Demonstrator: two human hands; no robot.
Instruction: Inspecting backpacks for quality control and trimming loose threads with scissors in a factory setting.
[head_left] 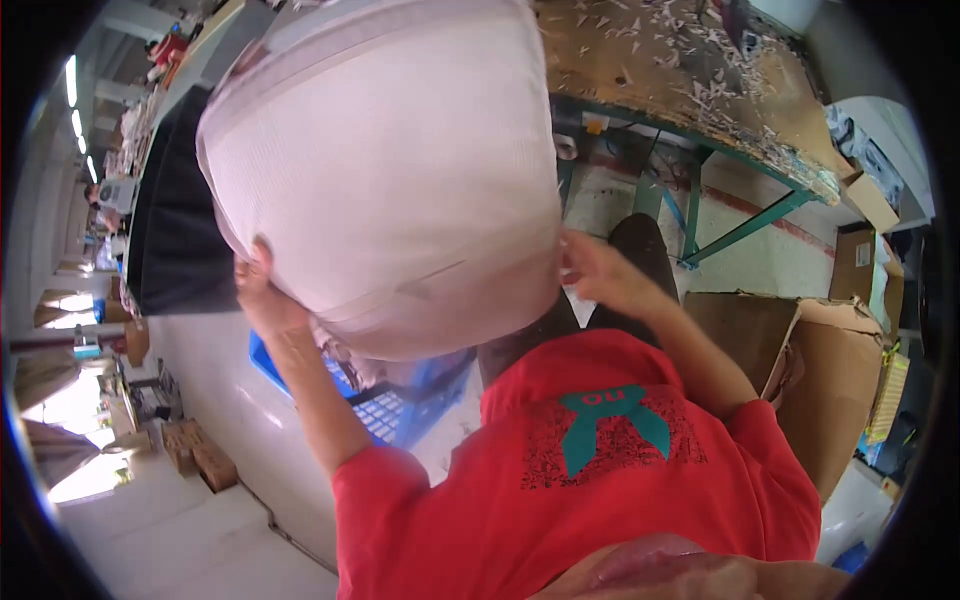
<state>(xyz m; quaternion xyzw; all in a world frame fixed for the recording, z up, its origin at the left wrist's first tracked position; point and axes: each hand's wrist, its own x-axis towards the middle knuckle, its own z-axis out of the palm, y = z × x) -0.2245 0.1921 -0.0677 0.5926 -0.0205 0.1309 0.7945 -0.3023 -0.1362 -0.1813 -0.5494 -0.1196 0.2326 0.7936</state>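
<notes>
Near blue plastic basket (388, 412): pale fabric piece (390, 180) | left hand (268, 300) clasped edge | right hand (608, 276) closure unclear | step: likely positioning | next probably needed steadying

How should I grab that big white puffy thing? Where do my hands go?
Probably by both side edges of the big white puffy thing, low down, one hand from its left and one from its right. It is wide and bulging, with no handle in view, so its broad face offers little to pinch. The left hand and right hand are at those edges.
</notes>
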